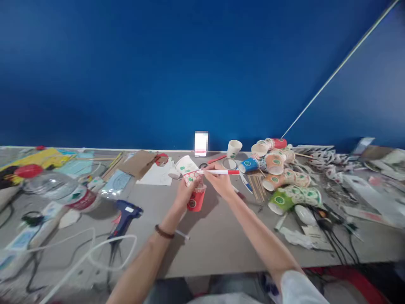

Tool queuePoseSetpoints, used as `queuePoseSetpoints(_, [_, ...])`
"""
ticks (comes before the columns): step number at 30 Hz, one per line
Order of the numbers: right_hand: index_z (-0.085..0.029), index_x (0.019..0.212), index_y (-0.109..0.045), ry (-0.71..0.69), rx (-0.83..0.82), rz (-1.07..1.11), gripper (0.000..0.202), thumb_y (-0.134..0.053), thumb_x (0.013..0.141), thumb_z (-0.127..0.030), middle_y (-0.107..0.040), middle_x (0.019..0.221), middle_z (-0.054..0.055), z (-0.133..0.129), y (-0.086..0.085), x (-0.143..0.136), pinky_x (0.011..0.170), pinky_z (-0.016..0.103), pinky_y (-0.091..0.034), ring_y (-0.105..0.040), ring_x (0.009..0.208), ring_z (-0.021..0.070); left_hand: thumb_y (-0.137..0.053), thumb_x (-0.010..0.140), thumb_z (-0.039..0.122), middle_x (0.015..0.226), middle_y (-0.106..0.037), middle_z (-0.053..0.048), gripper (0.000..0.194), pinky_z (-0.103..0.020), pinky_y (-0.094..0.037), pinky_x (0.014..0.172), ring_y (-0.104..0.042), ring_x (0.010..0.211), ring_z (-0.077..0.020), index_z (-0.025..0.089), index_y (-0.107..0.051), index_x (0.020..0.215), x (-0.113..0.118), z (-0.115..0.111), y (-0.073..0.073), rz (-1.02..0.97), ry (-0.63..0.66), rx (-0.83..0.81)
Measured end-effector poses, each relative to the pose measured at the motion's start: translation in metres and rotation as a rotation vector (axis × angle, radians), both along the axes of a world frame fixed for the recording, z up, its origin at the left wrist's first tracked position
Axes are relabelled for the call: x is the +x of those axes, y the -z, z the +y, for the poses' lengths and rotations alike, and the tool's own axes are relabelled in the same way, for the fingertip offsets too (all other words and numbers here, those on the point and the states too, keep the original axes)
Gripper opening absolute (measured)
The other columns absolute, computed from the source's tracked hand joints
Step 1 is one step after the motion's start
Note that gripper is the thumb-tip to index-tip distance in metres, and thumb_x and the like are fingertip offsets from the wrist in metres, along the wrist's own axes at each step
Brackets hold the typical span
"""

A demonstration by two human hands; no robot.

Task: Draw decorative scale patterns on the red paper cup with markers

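My left hand [189, 191] is closed around a white paper cup [186, 166] with green print, which tilts with its mouth up and to the left. A red paper cup [196, 200] hangs just below it, against the same hand; whether the two are joined is hidden by the fingers. Between the fingers of my right hand [220, 180] is a white marker [218, 172] with a red end, lying level. Its left tip reaches the printed side of the white cup. Fine detail at the tip is too small to make out.
Right of my hands lie several coloured paper cups [281, 202] and wooden sticks [257, 188]. An upright paper cup [234, 148] stands near the wall. On the left are a blue glue gun [125, 217], a plastic bottle [63, 190], cardboard [139, 164] and a power strip [38, 228] with cables.
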State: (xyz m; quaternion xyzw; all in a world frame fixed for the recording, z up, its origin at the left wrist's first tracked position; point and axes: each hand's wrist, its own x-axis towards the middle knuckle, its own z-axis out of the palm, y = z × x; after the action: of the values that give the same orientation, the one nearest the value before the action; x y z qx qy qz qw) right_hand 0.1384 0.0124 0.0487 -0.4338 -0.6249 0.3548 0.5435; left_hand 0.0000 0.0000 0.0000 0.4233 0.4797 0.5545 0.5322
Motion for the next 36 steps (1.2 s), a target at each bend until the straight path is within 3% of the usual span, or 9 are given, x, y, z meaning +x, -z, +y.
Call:
queuePoseSetpoints(10, [-0.021,0.072,-0.058,-0.015,-0.032,0.036,0.004,-0.059,0.074,-0.024,-0.063,0.073,0.0,-0.0043,-0.0034,-0.0002,0.062,0.027,-0.047,-0.06,0.069,0.0155,-0.076,0.063,0.045,0.089,-0.07,-0.007,0.049,-0.031,-0.05,0.074,-0.066,0.08,-0.0211,0.015,-0.065,0.1,0.0013,-0.0018,-0.0042,-0.047,-0.037,-0.051])
queuePoseSetpoints(16, [-0.021,0.073,-0.06,-0.026,-0.017,0.006,0.004,-0.059,0.074,-0.025,-0.065,0.076,0.001,-0.0055,-0.004,-0.0009,0.065,0.029,-0.048,-0.061,0.074,0.017,-0.075,0.064,0.047,0.091,-0.07,-0.008,0.055,-0.034,-0.05,0.077,-0.067,0.08,-0.0216,0.015,-0.063,0.107,0.0006,-0.0029,-0.0042,-0.093,0.003,-0.052])
queuePoseSetpoints(23, [-0.022,0.072,-0.059,0.003,-0.055,0.07,0.004,-0.06,0.073,-0.025,-0.065,0.073,0.0,-0.0054,-0.0047,-0.0017,0.067,0.03,-0.049,-0.063,0.075,0.0182,-0.075,0.065,0.046,0.091,-0.07,-0.008,0.051,-0.029,-0.05,0.072,-0.067,0.08,-0.0204,0.015,-0.062,0.103,0.0012,-0.0043,-0.0079,-0.081,-0.004,-0.08])
queuePoseSetpoints(30, [-0.021,0.074,-0.06,-0.023,-0.014,-0.017,0.003,-0.059,0.074,-0.024,-0.065,0.078,0.001,-0.007,-0.0039,-0.002,0.068,0.03,-0.049,-0.062,0.077,0.0176,-0.075,0.064,0.046,0.094,-0.07,-0.008,0.053,-0.032,-0.05,0.076,-0.067,0.083,-0.022,0.015,-0.063,0.105,0.0016,-0.0051,-0.0106,-0.061,-0.013,-0.057])
queuePoseSetpoints(36, [-0.021,0.075,-0.058,-0.013,-0.043,0.03,0.005,-0.059,0.075,-0.026,-0.065,0.077,0.001,-0.0058,-0.0027,-0.0023,0.064,0.028,-0.048,-0.061,0.073,0.0165,-0.074,0.066,0.046,0.094,-0.07,-0.009,0.051,-0.032,-0.05,0.076,-0.066,0.085,-0.0227,0.015,-0.063,0.105,0.0011,-0.0041,-0.009,-0.036,-0.01,-0.053])
